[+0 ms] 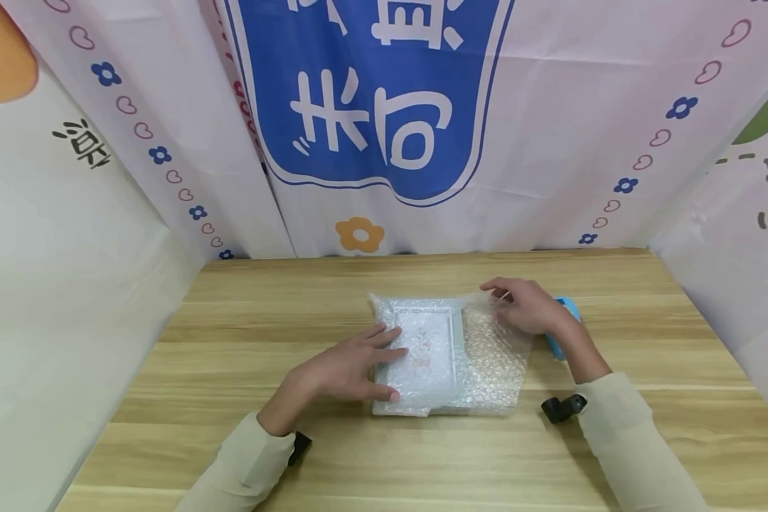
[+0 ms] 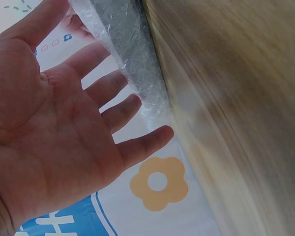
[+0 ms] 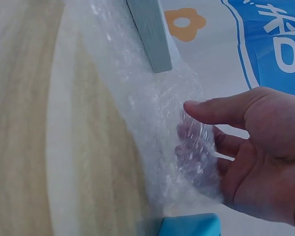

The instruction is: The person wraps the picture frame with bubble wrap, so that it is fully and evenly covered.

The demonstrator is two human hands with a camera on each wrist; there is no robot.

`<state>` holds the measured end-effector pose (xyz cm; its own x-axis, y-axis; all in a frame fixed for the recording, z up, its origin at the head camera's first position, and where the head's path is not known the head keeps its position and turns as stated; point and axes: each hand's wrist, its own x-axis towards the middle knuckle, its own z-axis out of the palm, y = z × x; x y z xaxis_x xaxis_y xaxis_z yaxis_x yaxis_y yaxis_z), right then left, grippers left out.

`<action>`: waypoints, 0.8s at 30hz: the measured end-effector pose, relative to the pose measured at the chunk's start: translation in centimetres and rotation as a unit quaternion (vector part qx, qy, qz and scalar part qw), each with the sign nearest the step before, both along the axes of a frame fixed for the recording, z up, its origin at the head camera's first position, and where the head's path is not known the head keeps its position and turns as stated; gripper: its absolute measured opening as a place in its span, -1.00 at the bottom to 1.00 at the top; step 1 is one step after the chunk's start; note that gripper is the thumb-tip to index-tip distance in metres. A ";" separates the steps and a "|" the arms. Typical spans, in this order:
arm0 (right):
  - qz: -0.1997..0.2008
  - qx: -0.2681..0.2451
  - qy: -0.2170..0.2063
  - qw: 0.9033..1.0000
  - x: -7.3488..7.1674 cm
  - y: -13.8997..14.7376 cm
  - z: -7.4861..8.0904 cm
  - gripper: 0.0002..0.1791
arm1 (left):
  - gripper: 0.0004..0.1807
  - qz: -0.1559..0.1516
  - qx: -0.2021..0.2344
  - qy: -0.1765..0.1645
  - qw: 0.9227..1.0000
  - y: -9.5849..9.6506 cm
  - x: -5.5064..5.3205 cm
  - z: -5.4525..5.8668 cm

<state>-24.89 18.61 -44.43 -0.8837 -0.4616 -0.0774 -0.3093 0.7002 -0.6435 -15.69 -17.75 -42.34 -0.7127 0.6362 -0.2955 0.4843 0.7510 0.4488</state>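
A flat rectangular framed item, pale with a faint small print in its middle, lies on the table with bubble wrap folded over it. To its right a flap of the wrap spreads out. My left hand rests on the left part of the wrapped item with its fingers straight and spread. At the flap's far right corner, my right hand holds the bubble wrap, thumb on one face and fingers behind it. A grey-green edge of the item shows inside the wrap in the right wrist view.
A blue object, partly hidden by the right hand and wrist, lies just right of the wrap. Wood-grain table surrounds the item. Printed cloth hangs behind the table and at both sides.
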 end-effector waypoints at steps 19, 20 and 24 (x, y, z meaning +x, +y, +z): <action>-0.008 0.019 0.015 1.000 0.5 0.5 1.6 -0.73 | -0.15 -0.001 -0.003 -0.005 1.000 -0.1 -0.1 -0.2; -0.009 0.010 0.015 1.000 0.5 0.6 1.5 -0.73 | -0.14 -0.001 -0.003 -0.005 1.000 -0.1 -0.1 -0.3; -0.016 -0.030 -0.005 0.999 0.4 0.7 1.4 -0.71 | -0.15 -0.002 -0.001 -0.003 1.000 -0.1 -0.1 -0.3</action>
